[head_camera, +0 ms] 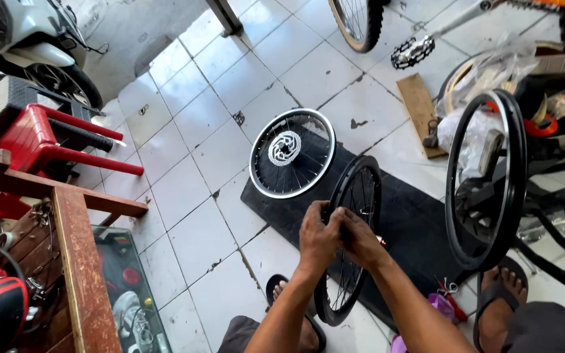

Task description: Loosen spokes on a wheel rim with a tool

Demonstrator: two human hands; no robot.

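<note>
Work looks midway: the left hand (318, 238) and right hand (359, 240) have their fingers closed on the hub of an upright black wheel (351, 245) on the black mat (413, 222), while another wheel (292, 153) lies flat, set aside.

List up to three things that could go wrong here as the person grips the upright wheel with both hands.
1. The wheel stands on its edge, steadied only by the left hand and right hand; it could tip or roll.
2. Fingers close to the spokes might get pinched.
3. Feet in open sandals sit near the rim; a slip could hurt toes.
</note>
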